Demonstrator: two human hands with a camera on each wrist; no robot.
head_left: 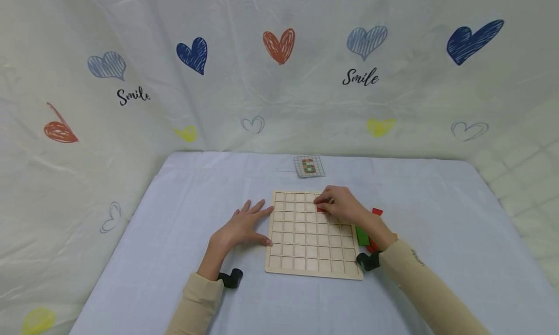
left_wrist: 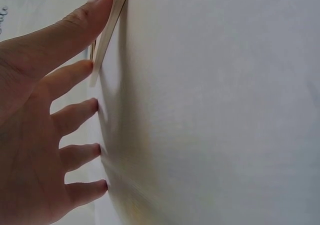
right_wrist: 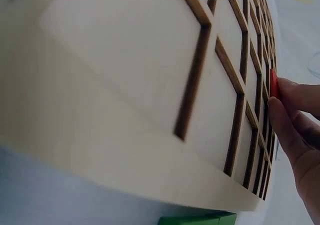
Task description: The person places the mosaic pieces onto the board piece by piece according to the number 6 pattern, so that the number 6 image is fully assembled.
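One square wooden board [head_left: 299,238], flat on white cloth [head_left: 131,286]. Wide stretch of cloth to the left, past the left hand [head_left: 240,228]; more along the near edge. Tighter at the right edge: green tiles [head_left: 362,236] and red tiles [head_left: 377,211] just beside it, tan sleeve [head_left: 410,269] close to the near right corner. Past the far edge, a strip of cloth, a small gridded card [head_left: 309,166], then a hanging sheet [head_left: 231,92] printed with hearts. Pale, smooth wood; rounded corners; square cells between dark brown lines. Spreads left fingers, touches board's left edge with thumb and index fingertip. With right hand [head_left: 347,204], pinches a thin red tile [head_left: 320,209] between thumb and finger, at the grid's far right part. Cannot tell whether seated in a cell.
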